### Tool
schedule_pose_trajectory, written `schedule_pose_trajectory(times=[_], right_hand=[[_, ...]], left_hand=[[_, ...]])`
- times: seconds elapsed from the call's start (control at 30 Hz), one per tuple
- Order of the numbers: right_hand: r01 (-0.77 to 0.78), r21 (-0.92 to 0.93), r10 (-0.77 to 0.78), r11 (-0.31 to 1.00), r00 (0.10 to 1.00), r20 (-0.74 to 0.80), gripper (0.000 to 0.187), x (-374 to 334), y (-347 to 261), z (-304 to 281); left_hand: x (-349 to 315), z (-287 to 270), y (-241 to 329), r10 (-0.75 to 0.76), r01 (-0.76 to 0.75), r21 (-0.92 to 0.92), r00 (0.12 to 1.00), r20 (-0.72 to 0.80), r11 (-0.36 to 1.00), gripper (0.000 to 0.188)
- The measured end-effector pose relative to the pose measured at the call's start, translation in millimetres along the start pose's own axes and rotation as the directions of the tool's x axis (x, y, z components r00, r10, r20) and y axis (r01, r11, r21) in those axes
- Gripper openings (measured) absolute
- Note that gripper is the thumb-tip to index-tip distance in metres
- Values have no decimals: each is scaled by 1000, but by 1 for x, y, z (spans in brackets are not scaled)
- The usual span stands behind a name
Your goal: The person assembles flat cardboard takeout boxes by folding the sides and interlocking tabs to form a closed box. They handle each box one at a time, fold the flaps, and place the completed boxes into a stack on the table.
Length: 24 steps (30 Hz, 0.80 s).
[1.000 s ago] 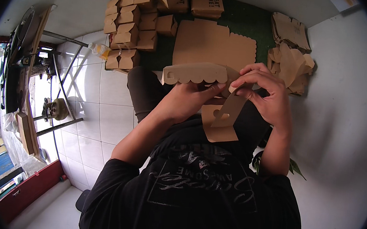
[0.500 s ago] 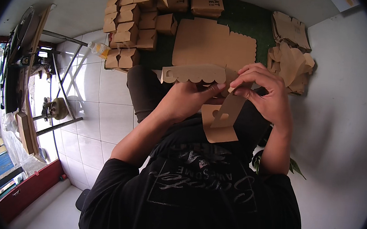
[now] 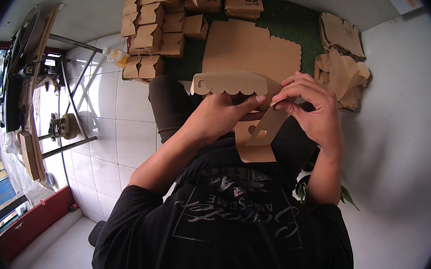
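Above my lap I hold a partly folded brown cardboard box (image 3: pixel 231 82). Its scalloped flap, with a small cut-out at the left end, faces me. My left hand (image 3: pixel 224 112) grips the box from below, the thumb lying along the scalloped edge. At the right side, my right hand (image 3: pixel 308 102) pinches the top of a narrow cardboard flap between thumb and fingers. That flap slants down toward a lower panel with a round cut-out. The fingers of my left hand are mostly hidden behind the cardboard.
A flat cardboard blank (image 3: pixel 252 50) with scalloped edges lies on a green mat (image 3: pixel 288 22) ahead. Folded boxes (image 3: pixel 149 37) are piled at the far left, beside a bottle with yellow liquid (image 3: pixel 114 56). Flat blanks (image 3: pixel 342 35) and loose cut pieces (image 3: pixel 342 79) lie at the right.
The held box has shifted slightly, its lower panel rising a little and moving left. Both hands keep their hold.
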State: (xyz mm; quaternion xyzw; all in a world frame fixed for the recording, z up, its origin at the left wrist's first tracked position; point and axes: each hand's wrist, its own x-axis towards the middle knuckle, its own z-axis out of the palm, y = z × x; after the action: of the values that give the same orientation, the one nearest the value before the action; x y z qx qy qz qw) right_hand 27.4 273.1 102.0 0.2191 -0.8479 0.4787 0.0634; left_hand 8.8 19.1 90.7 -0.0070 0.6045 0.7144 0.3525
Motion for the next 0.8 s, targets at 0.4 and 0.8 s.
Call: schedule_pose_trajectory(times=[0.4, 0.8], right_hand=[[-3, -32, 2, 999, 1000, -19, 23, 0, -5, 2], [-143, 259, 166, 955, 984, -70, 34, -9, 12, 7]], left_hand=[[-2, -1, 0, 82, -82, 29, 997, -3, 996, 34], [1, 0, -11, 276, -258, 207, 959, -66, 944, 48]])
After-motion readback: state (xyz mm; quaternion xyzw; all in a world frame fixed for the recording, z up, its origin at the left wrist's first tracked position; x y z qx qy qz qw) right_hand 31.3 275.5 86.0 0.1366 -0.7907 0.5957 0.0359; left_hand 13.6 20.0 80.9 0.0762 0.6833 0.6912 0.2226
